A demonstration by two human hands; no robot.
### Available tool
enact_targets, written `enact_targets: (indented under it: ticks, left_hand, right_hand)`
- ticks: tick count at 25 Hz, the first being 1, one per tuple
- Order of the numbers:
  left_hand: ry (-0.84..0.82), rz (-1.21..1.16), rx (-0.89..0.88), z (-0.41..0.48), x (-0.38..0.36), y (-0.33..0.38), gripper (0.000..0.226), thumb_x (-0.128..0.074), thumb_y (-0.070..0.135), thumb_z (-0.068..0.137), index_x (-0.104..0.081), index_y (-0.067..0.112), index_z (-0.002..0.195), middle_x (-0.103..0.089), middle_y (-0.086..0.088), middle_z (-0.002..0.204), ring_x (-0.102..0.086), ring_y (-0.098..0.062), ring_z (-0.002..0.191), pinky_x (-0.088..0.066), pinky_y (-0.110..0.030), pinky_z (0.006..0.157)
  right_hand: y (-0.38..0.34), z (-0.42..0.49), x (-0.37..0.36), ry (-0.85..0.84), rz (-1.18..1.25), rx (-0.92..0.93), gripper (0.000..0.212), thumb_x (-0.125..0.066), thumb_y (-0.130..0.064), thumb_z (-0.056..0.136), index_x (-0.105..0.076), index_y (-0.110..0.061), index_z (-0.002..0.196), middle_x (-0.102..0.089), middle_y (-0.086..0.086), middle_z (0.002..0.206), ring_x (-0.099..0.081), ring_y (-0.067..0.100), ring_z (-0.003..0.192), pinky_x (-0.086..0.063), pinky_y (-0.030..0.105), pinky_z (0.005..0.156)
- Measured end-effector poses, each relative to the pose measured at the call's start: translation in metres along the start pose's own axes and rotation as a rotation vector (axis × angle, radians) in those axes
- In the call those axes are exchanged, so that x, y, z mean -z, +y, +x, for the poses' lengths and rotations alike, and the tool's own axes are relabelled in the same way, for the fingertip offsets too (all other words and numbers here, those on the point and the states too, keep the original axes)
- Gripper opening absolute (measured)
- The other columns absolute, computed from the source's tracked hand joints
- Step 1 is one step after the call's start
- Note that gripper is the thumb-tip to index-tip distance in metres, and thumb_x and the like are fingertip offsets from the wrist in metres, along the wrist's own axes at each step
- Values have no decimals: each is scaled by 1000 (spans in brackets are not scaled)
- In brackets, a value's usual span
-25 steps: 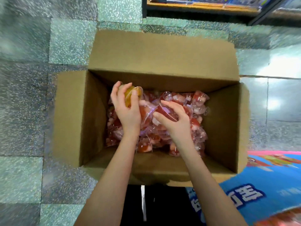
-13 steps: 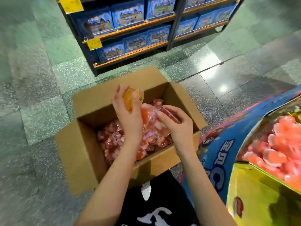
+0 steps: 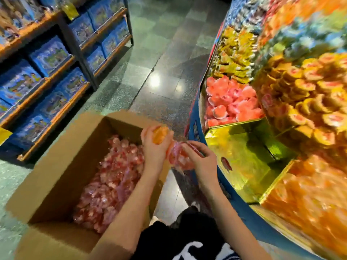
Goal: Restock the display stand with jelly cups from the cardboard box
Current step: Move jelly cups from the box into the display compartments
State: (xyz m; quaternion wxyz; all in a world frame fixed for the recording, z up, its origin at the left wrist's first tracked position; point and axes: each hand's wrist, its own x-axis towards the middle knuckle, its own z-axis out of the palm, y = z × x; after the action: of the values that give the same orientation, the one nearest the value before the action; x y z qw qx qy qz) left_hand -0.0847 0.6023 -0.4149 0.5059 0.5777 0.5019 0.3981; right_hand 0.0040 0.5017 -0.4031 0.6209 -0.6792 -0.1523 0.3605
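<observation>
Left hand (image 3: pixel 155 149) grips 1 orange jelly cup (image 3: pixel 160 135), right hand (image 3: pixel 201 160) pinches clustered red jelly cups (image 3: pixel 177 156). Both above cardboard box (image 3: pixel 65 166) right rim; display stand (image 3: pixel 244 156) right of box.

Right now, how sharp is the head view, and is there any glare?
Head view: stand at right smeared by motion blur; left hand with its orange cup, right hand with red cups, and box sharper; glare spot on the floor; wide-angle bends the shelves.

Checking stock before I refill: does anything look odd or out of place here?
One thing: the left hand grips an orange jelly cup, while the cardboard box shows only red jelly cups. Nothing looks spilled.
</observation>
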Motion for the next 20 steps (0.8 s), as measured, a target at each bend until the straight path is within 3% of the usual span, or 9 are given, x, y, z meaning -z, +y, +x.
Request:
enact_targets:
  ticks: [2, 4, 6, 8, 10, 13, 16, 18, 20]
  left_hand:
    - [-54, -26, 22, 1, -30, 2, 32, -78, 12, 80, -60, 31, 98, -49, -16, 133, -48, -24, 124, -33, -22, 108]
    - [-118, -40, 19, 2, -69, 5, 31, -77, 17, 77, -60, 36, 94, -50, -16, 136, -46, -23, 128, -31, -13, 104]
    - [-179, -37, 26, 1, -110, 11, 29, -76, 8, 79, -62, 28, 96, -49, -15, 139, -44, -17, 126, -27, 2, 93]
    - [-241, -35, 34, -5, -149, 17, 29, -71, -2, 83, -61, 20, 98, -48, -13, 138, -44, -16, 124, -26, 7, 85]
    - [-273, -57, 57, -9, -185, 21, 27, -68, -5, 85, -62, 18, 98, -48, -13, 138, -46, -16, 120, -31, 6, 80]
    - [-286, -81, 88, -13, -236, 26, 32, -69, -2, 84, -64, 28, 92, -55, -14, 133, -55, -25, 118, -44, -10, 84]
    - [-341, -93, 131, -18, -276, 25, 28, -71, 6, 83, -66, 32, 93, -60, -11, 125, -59, -26, 110, -55, -24, 79]
    - [-364, -100, 164, -24, -296, 24, 23, -71, 14, 83, -67, 33, 94, -62, -8, 120, -63, -29, 107, -56, -41, 85]
    - [-346, -109, 206, -29, -313, 28, 22, -68, 6, 87, -65, 26, 96, -62, -1, 112, -66, -20, 93, -56, -37, 79]
  right_hand:
    - [-1, 5, 23, 64, 16, 16, 26, -84, -23, 74, -75, -16, 97, -72, 6, 105, -69, 16, 96, -54, 22, 72]
    - [-5, 16, 53, 143, 30, 48, 32, -83, -36, 69, -75, -19, 94, -72, 6, 104, -69, 19, 99, -55, 30, 84]
    - [-7, 32, 86, 201, 41, 61, 25, -80, -37, 73, -75, -20, 91, -72, 8, 103, -69, 19, 99, -54, 34, 89]
    - [-11, 44, 121, 229, 80, 47, 11, -75, -23, 85, -73, -15, 93, -71, 11, 106, -68, 11, 93, -54, 31, 87]
    - [-15, 54, 150, 250, 92, 64, 12, -67, -17, 90, -72, -9, 97, -71, 7, 103, -66, 2, 87, -52, 20, 81]
    - [-13, 73, 194, 291, 101, 63, 25, -62, -29, 92, -71, -9, 104, -71, -5, 98, -64, 0, 90, -49, 17, 79]
    - [-13, 83, 233, 339, 107, 25, 43, -56, -49, 85, -70, -19, 111, -70, -6, 105, -64, 8, 101, -52, 29, 86]
    - [-16, 84, 252, 361, 144, 5, 41, -57, -51, 82, -64, -28, 115, -65, -8, 113, -62, 11, 109, -53, 32, 91]
    - [-17, 86, 272, 376, 188, 4, 39, -68, -47, 82, -58, -34, 117, -59, -13, 119, -58, 8, 114, -51, 29, 95]
